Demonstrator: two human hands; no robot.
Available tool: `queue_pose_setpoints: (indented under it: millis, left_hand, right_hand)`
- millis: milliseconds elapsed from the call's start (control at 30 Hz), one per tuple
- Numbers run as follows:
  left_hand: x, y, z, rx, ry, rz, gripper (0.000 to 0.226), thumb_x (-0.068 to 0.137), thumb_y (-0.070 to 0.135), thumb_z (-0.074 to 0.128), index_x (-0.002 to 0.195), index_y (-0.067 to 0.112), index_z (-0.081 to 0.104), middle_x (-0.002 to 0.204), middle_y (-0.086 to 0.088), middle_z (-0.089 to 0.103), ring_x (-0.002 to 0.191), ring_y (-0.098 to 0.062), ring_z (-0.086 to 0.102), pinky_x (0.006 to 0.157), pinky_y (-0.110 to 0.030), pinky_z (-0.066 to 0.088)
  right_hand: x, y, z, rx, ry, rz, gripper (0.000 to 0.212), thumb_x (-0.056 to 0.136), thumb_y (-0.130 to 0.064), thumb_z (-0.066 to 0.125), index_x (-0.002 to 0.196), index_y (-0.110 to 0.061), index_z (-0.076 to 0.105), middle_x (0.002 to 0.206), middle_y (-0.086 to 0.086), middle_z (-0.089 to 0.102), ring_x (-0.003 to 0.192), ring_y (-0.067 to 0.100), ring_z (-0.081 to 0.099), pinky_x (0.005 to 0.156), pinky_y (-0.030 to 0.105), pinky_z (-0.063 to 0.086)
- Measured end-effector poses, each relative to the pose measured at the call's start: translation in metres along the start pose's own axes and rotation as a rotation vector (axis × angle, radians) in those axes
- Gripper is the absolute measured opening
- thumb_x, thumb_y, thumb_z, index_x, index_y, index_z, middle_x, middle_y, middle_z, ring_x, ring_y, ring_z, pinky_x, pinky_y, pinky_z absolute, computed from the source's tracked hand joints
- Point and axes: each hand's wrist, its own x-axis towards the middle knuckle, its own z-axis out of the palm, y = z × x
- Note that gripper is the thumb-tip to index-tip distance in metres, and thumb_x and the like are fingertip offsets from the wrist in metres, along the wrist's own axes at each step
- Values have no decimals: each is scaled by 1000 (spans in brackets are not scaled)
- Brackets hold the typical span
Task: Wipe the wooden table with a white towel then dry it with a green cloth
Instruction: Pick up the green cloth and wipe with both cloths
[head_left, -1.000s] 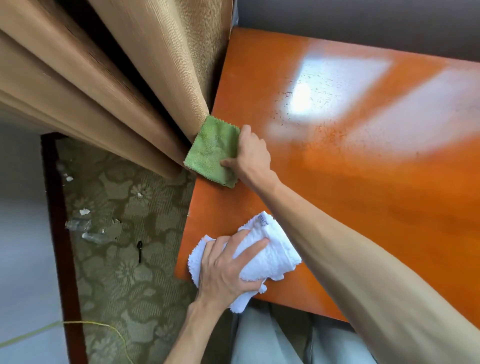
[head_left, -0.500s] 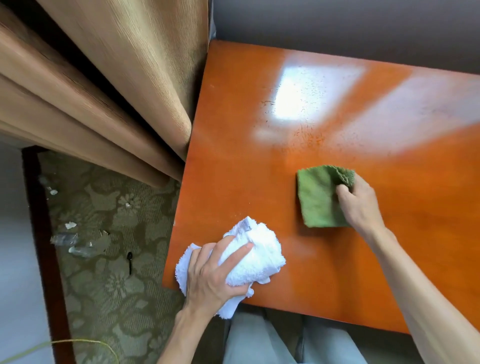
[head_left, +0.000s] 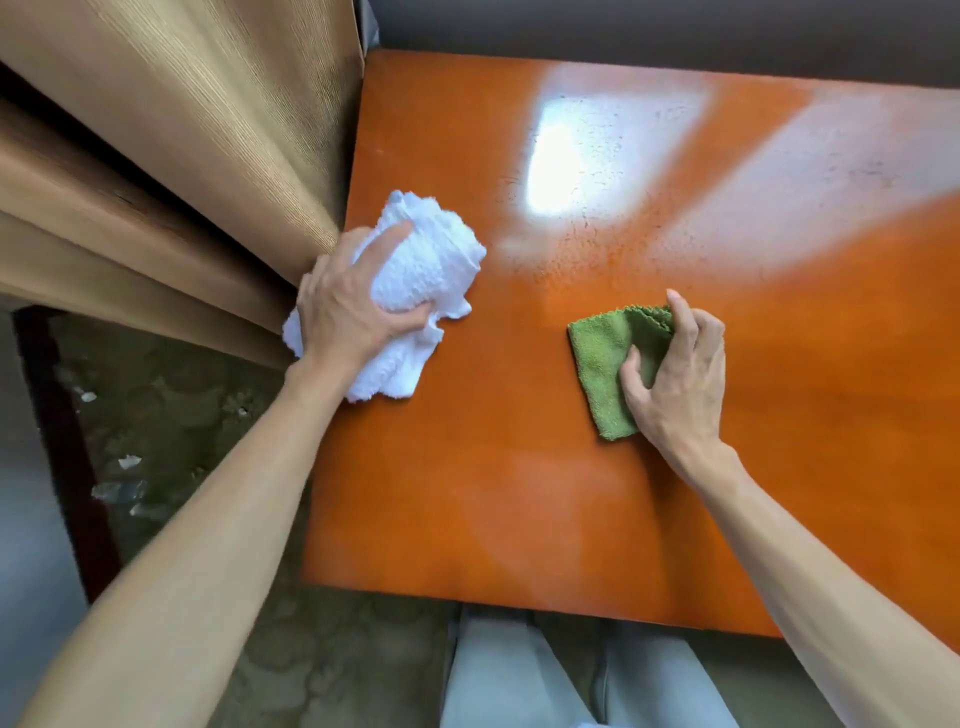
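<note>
The orange-brown wooden table (head_left: 519, 493) fills the middle and right of the head view. My left hand (head_left: 348, 306) grips a bunched white towel (head_left: 426, 260) against the table's left edge, thumb curled under the bundle. My right hand (head_left: 680, 379) holds a folded green cloth (head_left: 602, 358) flat on the tabletop at centre right, fingers over its right side and thumb pressed on top. Both cloths touch the wood and lie about a hand's width apart.
Tan curtains (head_left: 182, 156) hang against the table's left edge, right beside the towel. A patterned carpet (head_left: 182, 441) with small bits of litter lies below left. A dark wall (head_left: 675, 36) borders the far edge. My legs in light trousers (head_left: 519, 675) stand at the near edge.
My left hand has carried the white towel from the near-left corner up along the left edge toward the curtain. The green cloth moved from the left edge to the table's middle and stays there.
</note>
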Motion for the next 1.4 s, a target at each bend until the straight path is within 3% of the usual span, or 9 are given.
queue_pose_setpoints:
  millis: [233,400,500,633,800,967,1100,1267,1400]
  left_hand:
    - [20,0,-5,2,-107,71,84,62,72,61,141,48,43,137,3,52,112,-31,58,94,-47,45]
    - [-110,12,0,-79,-208,414,98,44,62,80,135,43,49,131,1,59,84,-31,61,77,-45,46]
    - [-203,19,3,-148,-309,503,100,44,60,86,136,43,50,133,8,51,86,-25,54,79,-42,41]
    - [-233,20,-3,-203,-418,572,59,76,62,69,132,48,58,133,7,54,85,-23,58,87,-38,36]
    - [-187,8,1,-133,-417,703,67,72,77,61,132,49,58,130,6,60,89,-18,55,80,-36,35]
    - [-71,8,6,-116,-299,598,83,60,70,77,134,44,53,130,5,60,88,-22,57,74,-37,44]
    - [55,14,8,-37,-269,564,82,61,70,71,135,42,50,129,1,61,87,-29,62,72,-43,49]
    - [211,18,24,197,-197,566,81,72,77,61,143,45,38,141,-6,51,112,-37,55,90,-52,46]
    - [268,40,27,246,-210,533,86,71,65,76,146,41,40,139,-12,47,114,-42,47,93,-54,43]
  right_hand:
    - [-2,-3,5,-5,64,29,65,87,-26,54,146,-15,28,123,23,48,105,35,48,90,45,43]
    - [-1,-5,5,21,63,62,65,87,-25,54,146,-14,30,124,23,48,105,37,49,90,49,44]
    - [1,-5,5,14,74,58,64,87,-24,55,145,-13,32,123,23,49,107,36,48,91,48,43]
    - [0,-1,7,32,79,49,62,87,-24,52,144,-8,36,121,24,51,110,37,47,93,51,42]
    - [1,0,6,19,41,77,60,87,-28,49,142,-7,39,117,22,52,103,33,47,88,47,42]
    - [1,-1,6,36,36,95,59,86,-31,48,140,-8,42,115,17,52,99,30,49,83,46,45]
    - [1,0,6,25,30,97,57,85,-32,48,137,-10,44,114,14,52,96,27,50,78,45,48]
    - [2,1,6,42,35,93,55,83,-32,50,134,-12,46,113,10,52,95,25,52,78,43,49]
    - [2,-1,5,41,36,100,55,81,-31,51,133,-16,46,113,7,50,92,26,54,77,40,48]
